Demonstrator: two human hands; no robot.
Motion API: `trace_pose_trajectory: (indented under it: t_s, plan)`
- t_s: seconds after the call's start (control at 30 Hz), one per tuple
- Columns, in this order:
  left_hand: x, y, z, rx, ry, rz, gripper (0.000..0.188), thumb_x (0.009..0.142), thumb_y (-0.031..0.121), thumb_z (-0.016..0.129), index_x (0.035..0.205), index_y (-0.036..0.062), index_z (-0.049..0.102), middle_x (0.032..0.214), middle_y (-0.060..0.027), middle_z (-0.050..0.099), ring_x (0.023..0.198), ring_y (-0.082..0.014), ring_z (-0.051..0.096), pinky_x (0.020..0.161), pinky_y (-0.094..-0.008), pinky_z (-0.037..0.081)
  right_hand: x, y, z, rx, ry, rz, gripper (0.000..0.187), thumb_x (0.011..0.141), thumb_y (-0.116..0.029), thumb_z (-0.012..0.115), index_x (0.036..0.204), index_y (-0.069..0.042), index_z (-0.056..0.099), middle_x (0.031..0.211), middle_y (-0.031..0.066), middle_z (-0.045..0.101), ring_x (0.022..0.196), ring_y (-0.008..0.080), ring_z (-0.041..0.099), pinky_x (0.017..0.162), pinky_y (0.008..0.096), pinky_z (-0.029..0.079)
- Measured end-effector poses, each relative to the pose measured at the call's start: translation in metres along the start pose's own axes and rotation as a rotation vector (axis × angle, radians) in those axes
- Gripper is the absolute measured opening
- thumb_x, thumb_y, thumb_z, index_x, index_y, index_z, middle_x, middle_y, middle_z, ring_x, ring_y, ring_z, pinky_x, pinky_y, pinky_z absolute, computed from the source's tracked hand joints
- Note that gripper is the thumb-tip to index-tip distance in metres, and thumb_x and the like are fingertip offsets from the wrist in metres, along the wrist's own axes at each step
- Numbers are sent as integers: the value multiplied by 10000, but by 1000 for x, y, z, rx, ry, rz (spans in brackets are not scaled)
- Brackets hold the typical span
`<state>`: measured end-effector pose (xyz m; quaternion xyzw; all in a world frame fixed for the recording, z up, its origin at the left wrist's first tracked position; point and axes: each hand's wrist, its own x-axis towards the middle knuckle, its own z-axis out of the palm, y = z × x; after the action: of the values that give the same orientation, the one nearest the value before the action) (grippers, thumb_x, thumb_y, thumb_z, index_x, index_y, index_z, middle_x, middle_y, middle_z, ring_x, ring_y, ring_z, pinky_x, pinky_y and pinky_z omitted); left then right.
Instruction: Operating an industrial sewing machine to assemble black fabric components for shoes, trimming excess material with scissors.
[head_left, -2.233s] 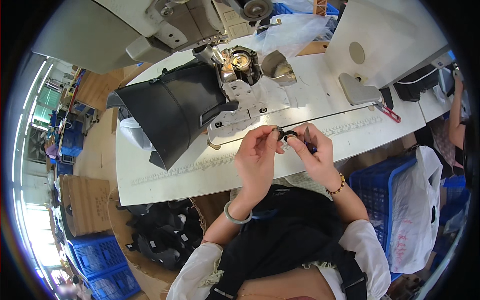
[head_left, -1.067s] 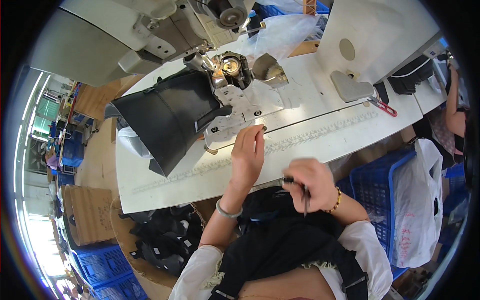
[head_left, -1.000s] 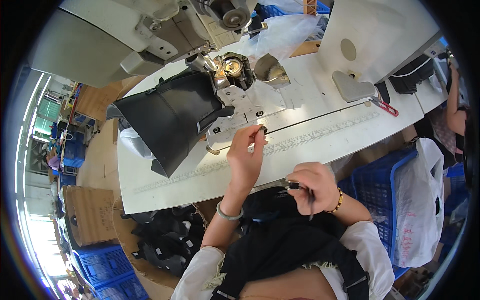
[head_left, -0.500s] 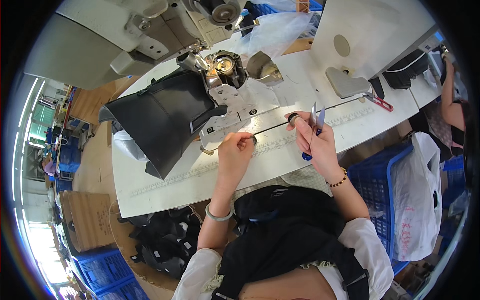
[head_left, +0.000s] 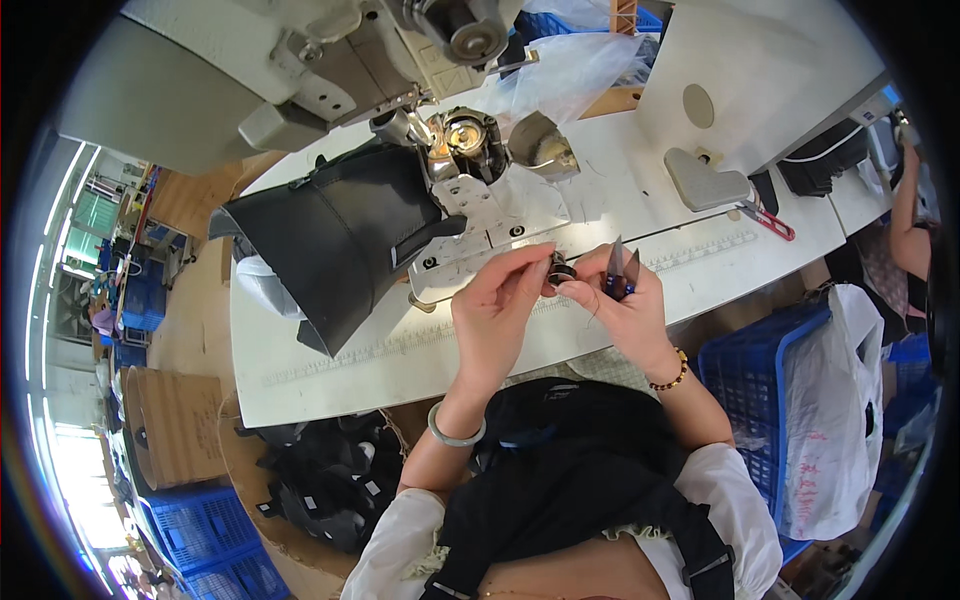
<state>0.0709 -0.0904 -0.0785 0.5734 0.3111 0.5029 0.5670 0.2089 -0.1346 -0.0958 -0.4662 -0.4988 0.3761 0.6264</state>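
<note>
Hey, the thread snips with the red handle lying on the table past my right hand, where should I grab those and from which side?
Probably by the red looped handle end of the red-handled snips, coming from the near right. They lie flat on the white table, handle toward the table's front edge, the other end tucked against the grey wedge-shaped piece. Your right hand is nearest but already holds blue-handled snips.

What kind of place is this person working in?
Most likely a sewing workshop or garment factory. A big grey industrial sewing machine stands on the white worktable, black fabric lies under its needle, and blue plastic crates sit beside the table.
</note>
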Motion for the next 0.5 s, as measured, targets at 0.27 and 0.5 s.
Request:
trace_pose_trajectory:
  t_s: [0.27, 0.5]
  plan:
    - [-2, -6, -4, 54, -181, 116, 351, 775, -28, 597, 1120, -30, 531, 938, -71, 547, 845, -118, 544, 743, -235, 445, 6, 0, 2, 146, -25, 94, 170, 758, -141, 680, 772, -38, 545, 587, -58, 455, 485, 6, 328, 435, 177, 266]
    - [4, -13, -13, -372, -50, -245, 315, 838, 60, 539, 1139, -26, 513, 990, -136, 592, 825, -152, 580, 739, -234, 468, 9, -11, 2, 400, -74, 295, 163, 850, -173, 563, 813, -16, 541, 616, -18, 511, 450, 10, 348, 404, 170, 265]
